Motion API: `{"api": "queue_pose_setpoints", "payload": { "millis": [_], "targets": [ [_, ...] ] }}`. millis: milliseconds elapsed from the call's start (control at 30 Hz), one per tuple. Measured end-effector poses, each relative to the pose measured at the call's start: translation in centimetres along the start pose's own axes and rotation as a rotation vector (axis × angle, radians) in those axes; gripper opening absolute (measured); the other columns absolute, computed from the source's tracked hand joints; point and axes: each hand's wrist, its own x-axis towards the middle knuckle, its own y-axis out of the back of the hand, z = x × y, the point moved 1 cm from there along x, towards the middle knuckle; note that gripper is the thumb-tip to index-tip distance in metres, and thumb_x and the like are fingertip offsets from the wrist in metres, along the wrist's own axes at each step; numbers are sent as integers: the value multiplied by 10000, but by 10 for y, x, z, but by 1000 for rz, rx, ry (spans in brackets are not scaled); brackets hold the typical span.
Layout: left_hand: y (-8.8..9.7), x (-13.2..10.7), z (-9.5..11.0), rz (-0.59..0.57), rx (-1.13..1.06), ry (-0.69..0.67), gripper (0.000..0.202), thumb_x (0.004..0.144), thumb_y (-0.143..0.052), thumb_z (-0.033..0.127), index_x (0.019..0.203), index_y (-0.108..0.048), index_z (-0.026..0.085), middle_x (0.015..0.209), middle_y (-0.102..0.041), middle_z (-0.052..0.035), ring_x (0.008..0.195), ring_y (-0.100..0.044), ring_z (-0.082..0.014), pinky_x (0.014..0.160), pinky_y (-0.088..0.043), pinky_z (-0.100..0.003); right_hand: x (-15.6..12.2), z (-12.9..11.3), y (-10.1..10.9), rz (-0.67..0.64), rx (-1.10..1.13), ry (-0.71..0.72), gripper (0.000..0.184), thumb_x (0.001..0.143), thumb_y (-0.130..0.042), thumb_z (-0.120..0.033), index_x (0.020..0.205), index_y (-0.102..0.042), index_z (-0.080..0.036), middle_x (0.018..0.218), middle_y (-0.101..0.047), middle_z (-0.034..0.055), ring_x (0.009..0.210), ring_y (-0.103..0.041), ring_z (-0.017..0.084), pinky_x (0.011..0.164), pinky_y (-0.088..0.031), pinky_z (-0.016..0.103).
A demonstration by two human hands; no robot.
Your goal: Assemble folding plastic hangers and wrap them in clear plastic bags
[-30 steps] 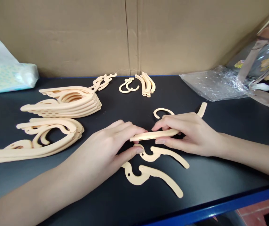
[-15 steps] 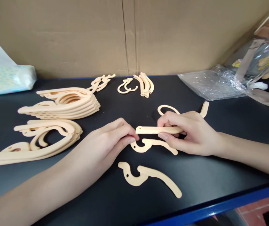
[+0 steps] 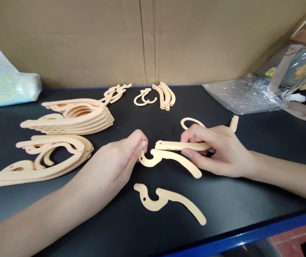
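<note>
— Tell me, what do the fingers grasp?
— Those of the left hand point(image 3: 118, 153) are closed on the hooked end of a flat curved piece point(image 3: 181, 159). Those of the right hand point(image 3: 217, 151) pinch a straighter bar point(image 3: 178, 145).
— And how do these two lie?
— The curved piece goes to the right from the left fingers. Its long axis slopes toward the person, its tail coming near the right thumb, while the bar is nearly level just above it in my view. Whether they touch, I cannot tell.
— Is there room?
— A second curved piece point(image 3: 169, 203) lies between them and the blue edge point(image 3: 244, 238) of the desk point(image 3: 249, 200), with a strip of black surface on both its sides. On the left, two stacks point(image 3: 48, 173) are close to the forearm.
</note>
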Motion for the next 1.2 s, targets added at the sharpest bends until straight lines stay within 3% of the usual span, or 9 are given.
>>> {"api": "queue_pose_setpoints", "payload": {
  "millis": [200, 367, 500, 733, 833, 933, 1200],
  "targets": [
    [2, 1, 0, 17, 9, 5, 330, 1034, -339, 429, 786, -450, 243, 540, -468, 77, 449, -484, -120, 448, -350, -234, 1, 0, 1, 12, 14, 8, 74, 983, -565, -255, 930, -549, -206, 519, -406, -123, 413, -354, 38, 453, -301, 185],
    [0, 1, -2, 12, 37, -5, 330, 1005, -413, 436, 753, -481, 233, 508, -485, 89, 417, -486, -104, 420, -318, -213, 0, 2, 2, -27, 56, 20, 214, 1028, -512, -383, 984, -595, -191, 530, -435, -109, 449, -409, 45, 507, -337, 182],
    [-1, -1, -4, 36, 53, -16, 295, 1004, -434, 390, 761, -481, 229, 502, -450, 102, 408, -452, -84, 416, -290, -199, 0, 2, 2, -30, 16, 26, 374, 982, -537, -546, 968, -616, -181, 562, -461, -99, 453, -388, 45, 492, -303, 195],
    [0, 0, -3, 2, -13, 52, 317, 1010, -394, 434, 780, -483, 235, 547, -455, 83, 473, -470, -106, 447, -329, -213, -1, -4, 0, -53, -113, 0, 449, 877, -645, -619, 952, -599, -179, 587, -499, -95, 454, -392, 54, 467, -289, 197],
    [-1, 2, -3, 11, -71, 100, 280, 1009, -390, 442, 841, -495, 245, 602, -489, 71, 540, -489, -121, 474, -351, -214, -1, -5, -1, -54, -149, 4, 411, 875, -671, -578, 941, -578, -184, 595, -510, -93, 447, -399, 57, 460, -293, 198],
    [-1, 3, -3, 18, -165, 126, 231, 1011, -394, 427, 903, -499, 252, 610, -487, 79, 542, -454, -113, 481, -350, -198, -2, -3, -1, -54, -162, 1, 255, 937, -647, -428, 924, -583, -181, 599, -522, -85, 455, -420, 61, 467, -310, 200],
    [2, 2, 2, 13, -282, 127, 227, 999, -410, 416, 910, -525, 240, 623, -477, 74, 550, -432, -99, 483, -351, -166, -1, 2, -3, -51, -184, 31, 26, 962, -583, -217, 960, -588, -191, 617, -550, -81, 467, -457, 58, 493, -338, 186]
  ]
}}
